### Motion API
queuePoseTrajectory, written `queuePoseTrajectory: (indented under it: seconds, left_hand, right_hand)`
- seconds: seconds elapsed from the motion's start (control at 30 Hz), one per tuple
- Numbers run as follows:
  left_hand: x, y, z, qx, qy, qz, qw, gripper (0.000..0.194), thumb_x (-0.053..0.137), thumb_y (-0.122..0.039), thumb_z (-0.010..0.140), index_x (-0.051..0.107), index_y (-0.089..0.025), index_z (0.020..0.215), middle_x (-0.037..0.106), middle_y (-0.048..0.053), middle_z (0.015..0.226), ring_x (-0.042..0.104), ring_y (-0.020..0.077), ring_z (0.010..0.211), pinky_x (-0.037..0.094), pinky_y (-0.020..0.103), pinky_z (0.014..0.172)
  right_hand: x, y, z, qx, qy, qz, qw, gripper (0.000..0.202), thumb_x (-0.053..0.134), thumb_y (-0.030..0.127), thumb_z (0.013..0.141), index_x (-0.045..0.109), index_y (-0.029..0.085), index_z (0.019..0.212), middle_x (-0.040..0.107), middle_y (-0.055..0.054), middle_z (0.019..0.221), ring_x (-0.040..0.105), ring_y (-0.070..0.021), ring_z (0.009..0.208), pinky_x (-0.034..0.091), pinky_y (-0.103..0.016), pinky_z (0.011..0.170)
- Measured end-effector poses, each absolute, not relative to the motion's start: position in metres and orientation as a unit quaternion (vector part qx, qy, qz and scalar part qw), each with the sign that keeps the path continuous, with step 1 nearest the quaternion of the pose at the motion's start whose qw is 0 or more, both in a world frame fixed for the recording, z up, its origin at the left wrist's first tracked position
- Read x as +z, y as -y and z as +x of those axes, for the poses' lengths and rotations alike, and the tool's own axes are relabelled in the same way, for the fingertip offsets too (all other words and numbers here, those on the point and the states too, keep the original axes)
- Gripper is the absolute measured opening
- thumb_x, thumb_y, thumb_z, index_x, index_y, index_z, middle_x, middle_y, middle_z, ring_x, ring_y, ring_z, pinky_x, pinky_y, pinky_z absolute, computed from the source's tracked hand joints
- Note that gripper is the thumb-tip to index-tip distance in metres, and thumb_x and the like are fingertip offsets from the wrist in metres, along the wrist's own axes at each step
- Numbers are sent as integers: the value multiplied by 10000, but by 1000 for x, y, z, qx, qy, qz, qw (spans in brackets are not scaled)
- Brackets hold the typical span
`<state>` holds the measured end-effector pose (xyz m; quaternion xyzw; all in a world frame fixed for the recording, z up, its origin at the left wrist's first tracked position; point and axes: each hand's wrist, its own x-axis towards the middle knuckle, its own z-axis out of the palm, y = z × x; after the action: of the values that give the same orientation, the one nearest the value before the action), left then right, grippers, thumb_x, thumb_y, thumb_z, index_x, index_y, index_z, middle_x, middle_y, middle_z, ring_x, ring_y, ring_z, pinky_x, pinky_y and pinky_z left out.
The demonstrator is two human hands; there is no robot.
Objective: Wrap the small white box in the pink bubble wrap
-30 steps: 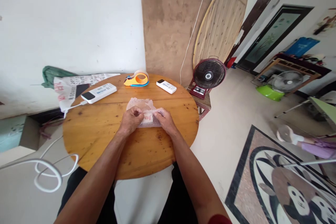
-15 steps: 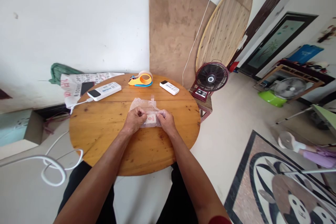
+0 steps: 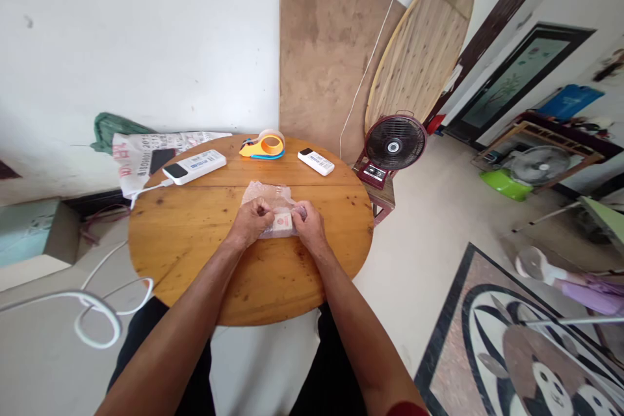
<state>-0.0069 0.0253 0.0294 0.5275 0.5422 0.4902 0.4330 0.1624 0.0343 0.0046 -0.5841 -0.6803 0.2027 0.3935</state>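
A clear bubble wrap bag [image 3: 255, 191] lies on the round wooden table in front of me. Inside or under its film shows a small white box [image 3: 282, 221] with red print; I cannot tell exactly how far in it sits. My left hand [image 3: 251, 221] pinches the film at the box's left side. On the other side, my right hand [image 3: 308, 221] has thumb and fingers closed on the bag's right edge. Both hands rest close to the tabletop, with the box between them.
Toward the back of the table [image 3: 195, 260] stand an orange tape dispenser [image 3: 263, 145], a white power bank [image 3: 195, 167] with a cable at the left, and a smaller white device [image 3: 316, 161] at the right. A dark red fan [image 3: 394, 143] sits beyond the right edge.
The film's upper flap, which stuck up behind the hands, now lies lower. Both hands keep nearly the same place and grip. The view has shifted slightly.
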Motion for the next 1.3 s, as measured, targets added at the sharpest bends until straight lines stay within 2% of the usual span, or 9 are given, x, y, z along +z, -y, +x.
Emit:
queuePoseTrajectory:
  seconds: [0.2, 0.37, 0.5, 0.63, 0.83, 0.93, 1.1, 1.3]
  left_hand:
    - [33, -25, -7, 488, -545, 537, 421, 115, 574, -267, 583, 492, -188, 599, 488, -61, 508, 385, 70, 471, 282, 194, 451]
    - [33, -24, -8, 485, -546, 541, 418, 114, 582, -268, 587, 508, -184, 606, 476, -68, 501, 374, 69, 472, 280, 193, 451]
    - [34, -23, -8, 481, -549, 541, 418, 125, 582, -280, 588, 507, -183, 613, 492, -63, 511, 380, 72, 476, 288, 196, 458]
    - [31, -25, -8, 482, -549, 541, 418, 146, 582, -302, 591, 493, -190, 619, 483, -63, 515, 377, 73, 477, 291, 199, 461]
    - [22, -31, -11, 447, -576, 570, 378, 178, 589, -353, 630, 535, -185, 660, 524, -43, 558, 438, 101, 523, 340, 216, 504]
    - [26, -32, -17, 394, -626, 599, 305, 226, 595, -387, 677, 601, -176, 759, 603, -7, 651, 530, 139, 609, 386, 234, 568]
    - [35, -18, -41, 288, -712, 604, 214, 459, 610, -500, 745, 616, -187, 1081, 699, 69, 902, 648, 211, 798, 424, 267, 659]
    - [27, 8, -69, 220, -770, 573, 172, 592, 566, -604, 765, 592, -162, 1158, 716, 145, 977, 657, 332, 972, 447, 343, 717]
  right_hand:
    - [6, -32, 162, 150, 703, -551, 425, 303, 531, 207, 803, 599, 218, 1098, 666, -48, 1024, 604, -197, 935, 478, -300, 856]
    - [12, -27, 163, 111, 766, -446, 449, 271, 412, 97, 822, 643, 205, 913, 620, -77, 1102, 560, -191, 1059, 451, -305, 945]
    - [18, -22, 162, 109, 802, -406, 424, 205, 469, 205, 894, 673, 207, 904, 594, -80, 1235, 527, -208, 1133, 409, -351, 1023]
    - [19, -19, 159, 119, 816, -417, 382, 189, 547, 319, 898, 686, 219, 976, 592, -82, 1258, 519, -219, 1165, 390, -365, 1051]
    - [14, -24, 156, 113, 822, -411, 378, 194, 558, 318, 890, 664, 204, 1007, 622, -94, 1186, 503, -218, 1204, 382, -371, 1056]
    - [12, -25, 157, 105, 826, -401, 382, 186, 554, 309, 891, 654, 206, 1010, 632, -91, 1152, 507, -217, 1197, 380, -369, 1053]
    - [9, -26, 157, 95, 822, -401, 392, 167, 563, 307, 883, 658, 204, 974, 628, -91, 1133, 518, -223, 1150, 390, -360, 1023]
    - [3, -29, 157, 87, 822, -410, 386, 157, 561, 291, 878, 651, 214, 980, 612, -87, 1181, 513, -213, 1164, 384, -353, 1032]
